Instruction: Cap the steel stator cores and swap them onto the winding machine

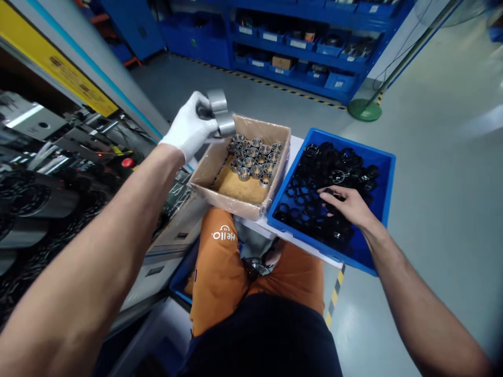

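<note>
I count two hands (192, 123) (348, 203), one carton (226, 200), one bin (387, 180), perhaps sixteen boxed rings (243, 177).

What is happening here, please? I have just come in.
A person's gloved left hand holds at least two metal rings near the far left corner of the cardboard box. More rings sit grouped inside that box. The bare right hand is in the blue bin, among many black parts; whether its grip has closed on one is unclear.
</note>
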Demonstrator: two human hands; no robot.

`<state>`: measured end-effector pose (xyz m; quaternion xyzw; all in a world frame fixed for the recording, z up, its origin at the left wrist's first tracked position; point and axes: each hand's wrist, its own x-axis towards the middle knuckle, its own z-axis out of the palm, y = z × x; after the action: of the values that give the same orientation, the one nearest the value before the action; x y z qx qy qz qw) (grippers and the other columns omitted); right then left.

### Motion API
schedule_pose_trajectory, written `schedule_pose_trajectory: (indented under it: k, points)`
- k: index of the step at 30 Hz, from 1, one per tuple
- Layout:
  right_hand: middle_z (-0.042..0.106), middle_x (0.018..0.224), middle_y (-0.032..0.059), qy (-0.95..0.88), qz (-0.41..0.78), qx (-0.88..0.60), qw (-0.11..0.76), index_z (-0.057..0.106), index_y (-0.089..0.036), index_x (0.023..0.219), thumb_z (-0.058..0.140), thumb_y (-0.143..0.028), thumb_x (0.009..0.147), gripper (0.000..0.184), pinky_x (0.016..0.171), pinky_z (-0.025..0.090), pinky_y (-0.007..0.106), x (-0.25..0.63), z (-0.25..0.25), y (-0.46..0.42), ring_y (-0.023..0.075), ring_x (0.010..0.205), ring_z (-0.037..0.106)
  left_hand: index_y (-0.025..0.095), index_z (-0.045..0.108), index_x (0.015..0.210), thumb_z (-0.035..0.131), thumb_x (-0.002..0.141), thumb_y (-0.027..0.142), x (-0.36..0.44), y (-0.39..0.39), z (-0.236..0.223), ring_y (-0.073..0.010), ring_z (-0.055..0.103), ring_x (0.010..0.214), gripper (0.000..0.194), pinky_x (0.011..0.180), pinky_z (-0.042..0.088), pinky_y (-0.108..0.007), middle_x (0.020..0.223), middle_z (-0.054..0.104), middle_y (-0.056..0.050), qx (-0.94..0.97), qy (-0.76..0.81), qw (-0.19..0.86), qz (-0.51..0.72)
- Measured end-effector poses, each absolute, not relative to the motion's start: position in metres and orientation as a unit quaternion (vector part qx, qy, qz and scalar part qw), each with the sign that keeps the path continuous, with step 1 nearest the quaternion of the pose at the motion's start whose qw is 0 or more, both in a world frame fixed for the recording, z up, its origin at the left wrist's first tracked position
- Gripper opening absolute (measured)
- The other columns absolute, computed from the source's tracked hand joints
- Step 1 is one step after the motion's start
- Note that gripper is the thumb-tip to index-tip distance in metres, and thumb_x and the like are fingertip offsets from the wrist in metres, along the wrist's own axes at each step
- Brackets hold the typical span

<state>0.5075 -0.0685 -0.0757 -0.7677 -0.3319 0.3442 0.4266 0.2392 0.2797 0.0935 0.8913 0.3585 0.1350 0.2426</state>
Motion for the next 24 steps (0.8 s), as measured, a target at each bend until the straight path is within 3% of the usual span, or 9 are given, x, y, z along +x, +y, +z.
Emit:
schedule_pose_trajectory:
  k: [2, 5, 8, 11, 13, 16, 18, 21, 24]
  points:
    - [0.076, 0.094, 0.0081, -0.312, 0.343, -0.752, 0.469, 0.082, -0.019, 0.132, 0.087, -0.084, 0.087, 0.079, 0.066, 0.069, 0.037, 0.496, -0.066, -0.068, 0.0281, 0.089, 0.075, 0.005, 0.045, 0.163, 0.009, 0.098, 0.022, 0.221, 0.246, 0.105, -0.0308, 0.07, 0.149, 0.076, 0.1, 0.054, -0.045, 0.171, 0.062, -0.015, 0.785, 0.33, 0.478, 0.217]
    - [0.074, 0.094, 0.0064, -0.312, 0.347, -0.715, 0.521, 0.075, -0.023, 0.145, 0.08, -0.084, 0.093, 0.081, 0.061, 0.066, 0.034, 0.463, -0.049, -0.074, 0.0268, 0.086, 0.075, 0.009, 0.065, 0.143, 0.026, 0.1, 0.013, 0.19, 0.185, 0.096, -0.0281, 0.077, 0.144, 0.058, 0.093, 0.062, -0.033, 0.162, 0.073, -0.016, 0.544, 0.273, 0.757, 0.238]
    - [0.074, 0.092, 0.0028, -0.33, 0.369, -0.675, 0.547, 0.065, -0.03, 0.153, 0.079, -0.085, 0.094, 0.082, 0.05, 0.058, 0.031, 0.415, -0.029, -0.087, 0.0222, 0.069, 0.069, 0.019, 0.075, 0.129, 0.049, 0.111, 0.045, 0.163, 0.125, 0.059, -0.0299, 0.087, 0.096, 0.041, 0.059, 0.064, -0.034, 0.131, 0.086, -0.015, 0.391, 0.269, 0.857, 0.2]
    - [0.079, 0.098, 0.0008, -0.389, 0.355, -0.66, 0.535, 0.069, -0.033, 0.144, 0.093, -0.071, 0.094, 0.067, 0.054, 0.06, 0.029, 0.366, 0.0, -0.094, 0.0179, 0.063, 0.068, 0.02, 0.077, 0.114, 0.079, 0.096, 0.072, 0.141, 0.074, 0.015, -0.0223, 0.073, 0.061, 0.055, 0.039, 0.05, -0.03, 0.099, 0.086, -0.011, 0.346, 0.334, 0.854, 0.198]
    - [0.083, 0.111, 0.0032, -0.487, 0.275, -0.67, 0.488, 0.075, -0.032, 0.141, 0.1, -0.056, 0.095, 0.058, 0.076, 0.07, 0.033, 0.34, 0.021, -0.093, 0.0212, 0.083, 0.079, 0.02, 0.074, 0.107, 0.084, 0.092, 0.075, 0.128, 0.052, -0.005, -0.0201, 0.072, 0.059, 0.058, 0.043, 0.052, -0.029, 0.091, 0.082, -0.007, 0.321, 0.35, 0.859, 0.193]
    - [0.083, 0.126, 0.0051, -0.596, 0.142, -0.691, 0.383, 0.075, -0.032, 0.151, 0.095, -0.038, 0.103, 0.053, 0.102, 0.071, 0.036, 0.31, 0.041, -0.086, 0.0246, 0.108, 0.083, 0.028, 0.068, 0.13, 0.088, 0.093, 0.062, 0.11, 0.037, -0.017, -0.0219, 0.078, 0.077, 0.054, 0.063, 0.064, -0.033, 0.106, 0.081, -0.004, 0.343, 0.341, 0.841, 0.242]
    - [0.081, 0.124, 0.0054, -0.623, 0.106, -0.703, 0.327, 0.072, -0.032, 0.157, 0.088, -0.028, 0.106, 0.054, 0.103, 0.071, 0.037, 0.294, 0.046, -0.082, 0.0257, 0.11, 0.082, 0.034, 0.062, 0.146, 0.101, 0.08, 0.048, 0.102, 0.035, -0.015, -0.0252, 0.081, 0.098, 0.077, 0.085, 0.07, -0.039, 0.125, 0.078, -0.004, 0.469, 0.337, 0.76, 0.299]
    - [0.08, 0.124, 0.0069, -0.651, 0.097, -0.701, 0.275, 0.069, -0.03, 0.162, 0.08, -0.019, 0.104, 0.06, 0.102, 0.073, 0.041, 0.276, 0.049, -0.079, 0.0299, 0.114, 0.082, 0.031, 0.067, 0.135, 0.111, 0.064, 0.037, 0.093, 0.037, -0.008, -0.0299, 0.078, 0.117, 0.084, 0.108, 0.068, -0.047, 0.13, 0.074, -0.005, 0.643, 0.342, 0.584, 0.359]
    - [0.08, 0.124, 0.0047, -0.656, 0.123, -0.681, 0.303, 0.07, -0.035, 0.161, 0.078, -0.02, 0.107, 0.056, 0.096, 0.074, 0.039, 0.268, 0.055, -0.077, 0.0267, 0.107, 0.082, 0.031, 0.07, 0.122, 0.106, 0.076, 0.042, 0.083, 0.04, -0.003, -0.0294, 0.076, 0.114, 0.059, 0.11, 0.067, -0.05, 0.122, 0.074, -0.005, 0.66, 0.355, 0.554, 0.363]
